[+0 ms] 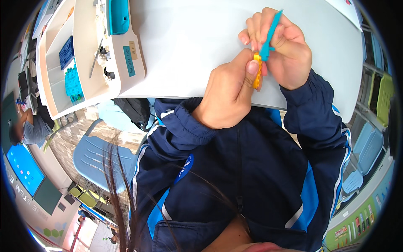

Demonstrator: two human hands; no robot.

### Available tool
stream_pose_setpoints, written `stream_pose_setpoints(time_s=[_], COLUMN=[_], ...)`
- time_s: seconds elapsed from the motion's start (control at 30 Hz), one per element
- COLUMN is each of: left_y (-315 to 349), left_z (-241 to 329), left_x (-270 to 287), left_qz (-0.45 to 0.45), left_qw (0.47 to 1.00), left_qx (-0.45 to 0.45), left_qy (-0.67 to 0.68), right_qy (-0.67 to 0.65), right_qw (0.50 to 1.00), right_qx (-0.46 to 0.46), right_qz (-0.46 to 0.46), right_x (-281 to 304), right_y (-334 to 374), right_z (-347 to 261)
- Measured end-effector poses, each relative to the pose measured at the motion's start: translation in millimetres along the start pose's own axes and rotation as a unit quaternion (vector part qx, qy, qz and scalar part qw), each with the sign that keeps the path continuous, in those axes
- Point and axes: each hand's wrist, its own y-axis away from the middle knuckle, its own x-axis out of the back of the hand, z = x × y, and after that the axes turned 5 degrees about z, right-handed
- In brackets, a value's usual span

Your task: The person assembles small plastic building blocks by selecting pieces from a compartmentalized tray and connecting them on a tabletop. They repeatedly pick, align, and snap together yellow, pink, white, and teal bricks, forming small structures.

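Observation:
My left hand (228, 88) is closed, its thumb pressed on a yellow studded building brick (257, 69). Close beside it, my right hand (289, 50) is closed round a slim teal brick separator (272, 33), whose pointed end rises up and to the right. The wide end of the separator meets the top of the yellow brick; whether the two are locked together cannot be told. Both hands are above the white table (180, 46), near its front edge. Some right-hand fingertips are hidden behind the pieces.
A white sorting tray (54, 94) stands at the table's left, with a dark blue plate (66, 53), teal bricks (73, 84) and small parts inside. A teal bin (119, 19) adjoins it. Blue chairs (100, 157) and a black bag (136, 111) are below the table edge. Another person (33, 126) is far left.

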Motion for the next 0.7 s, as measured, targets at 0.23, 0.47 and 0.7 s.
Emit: stream_pose_setpoints(time_s=[0.23,0.47,0.7], left_y=[-2,-1,0], left_z=[10,0,3], left_x=[2,-2,0], left_qz=[0.002,0.056,0.049], left_qw=[0.997,0.998,0.998], left_qx=[0.059,-0.016,-0.009], left_qy=[0.048,-0.018,-0.038], right_qy=[-0.083,0.069,0.095], right_qw=[0.982,0.993,0.993], right_qx=[0.038,0.009,0.034], right_qz=[0.163,0.094,0.063], right_x=[-20,-14,-16], right_y=[6,8,5], right_z=[3,-8,-11])
